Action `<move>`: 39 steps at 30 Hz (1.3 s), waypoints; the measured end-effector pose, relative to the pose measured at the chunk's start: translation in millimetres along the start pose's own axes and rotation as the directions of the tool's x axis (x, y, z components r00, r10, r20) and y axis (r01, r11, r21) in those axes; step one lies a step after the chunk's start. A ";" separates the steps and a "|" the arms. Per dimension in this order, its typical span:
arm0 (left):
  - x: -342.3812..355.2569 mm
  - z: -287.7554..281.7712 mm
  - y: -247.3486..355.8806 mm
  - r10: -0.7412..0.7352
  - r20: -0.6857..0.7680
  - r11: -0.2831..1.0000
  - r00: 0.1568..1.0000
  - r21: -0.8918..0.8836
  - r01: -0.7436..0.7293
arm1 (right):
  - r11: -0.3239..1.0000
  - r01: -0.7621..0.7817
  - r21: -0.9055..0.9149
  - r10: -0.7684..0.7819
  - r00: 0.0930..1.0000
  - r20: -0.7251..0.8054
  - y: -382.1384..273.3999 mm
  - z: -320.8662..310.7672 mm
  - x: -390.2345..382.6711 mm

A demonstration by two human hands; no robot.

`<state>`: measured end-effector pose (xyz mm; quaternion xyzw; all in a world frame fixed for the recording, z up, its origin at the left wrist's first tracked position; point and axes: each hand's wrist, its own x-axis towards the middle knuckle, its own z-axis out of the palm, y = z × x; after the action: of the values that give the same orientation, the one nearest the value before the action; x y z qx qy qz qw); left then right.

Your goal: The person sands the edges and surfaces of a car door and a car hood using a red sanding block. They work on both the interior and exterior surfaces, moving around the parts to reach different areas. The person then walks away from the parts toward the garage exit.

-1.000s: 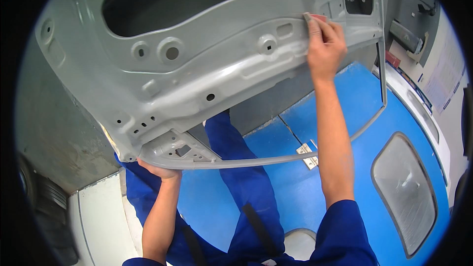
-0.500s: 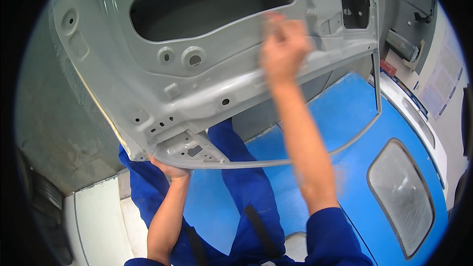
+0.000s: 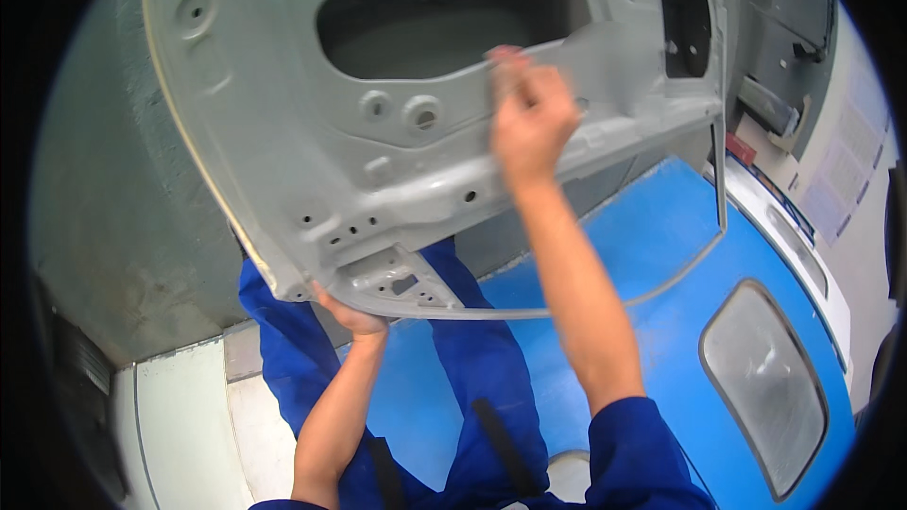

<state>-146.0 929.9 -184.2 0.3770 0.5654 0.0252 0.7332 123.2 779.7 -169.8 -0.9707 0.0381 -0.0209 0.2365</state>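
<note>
A bare grey car door shell point(image 3: 274, 146) with cut-outs and round holes stands tilted in front of me. My left hand point(image 3: 351, 314) is closed around its lower left corner, beside the triangular mirror mount point(image 3: 397, 285); the fingers behind the metal are partly hidden. My right hand point(image 3: 536, 123) is in front of the inner panel, just below the large oval opening point(image 3: 453, 24). It is blurred, with bent fingers pinched on a small reddish thing point(image 3: 508, 55) whose kind I cannot make out. Whether that thing touches the metal, I cannot tell.
A blue car door panel point(image 3: 652, 359) with a handle recess point(image 3: 767, 387) lies below to the right, with a white panel point(image 3: 803, 246) behind it. A green-grey wall point(image 3: 123, 208) rises on the left. My legs point(image 3: 482, 359) are under the door shell's lower edge.
The door shell's left side has swung to the right in view, and my left hand has shifted right with it. My right hand has moved slightly left and down, still holding the reddish thing.
</note>
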 end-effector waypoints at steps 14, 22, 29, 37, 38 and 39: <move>-6.7 5.5 -2.2 -0.200 0.082 0.970 0.976 -0.127 0.210 | 0.902 0.348 0.257 -0.318 0.936 -0.152 -140.5 135.6 49.7; -7.1 -13.0 -31.5 -0.213 0.038 0.961 0.976 -0.173 0.216 | 0.956 0.220 0.194 -0.273 0.910 0.312 -95.4 29.7 -43.0; -10.9 7.7 1.8 -0.264 0.025 0.957 0.964 -0.116 0.265 | 0.939 0.301 0.165 -0.324 0.936 0.140 -101.1 75.1 17.9; -12.8 9.2 2.6 -0.251 0.017 0.954 0.968 -0.165 0.251 | 0.914 0.367 0.172 -0.399 0.888 0.227 -95.7 44.4 -34.0; -10.8 8.3 1.8 -0.245 0.019 0.959 0.969 -0.145 0.245 | 0.891 0.395 0.223 -0.431 0.890 0.148 -103.2 65.1 -16.7; -11.6 7.3 0.3 -0.235 0.015 0.964 0.972 -0.127 0.235 | 0.861 0.426 0.277 -0.460 0.886 0.068 -113.7 90.3 7.2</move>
<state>-143.9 920.9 -174.0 0.2595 0.6033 -0.0257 0.7537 142.9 921.1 -197.4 -0.9141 -0.2048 -0.0154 0.3496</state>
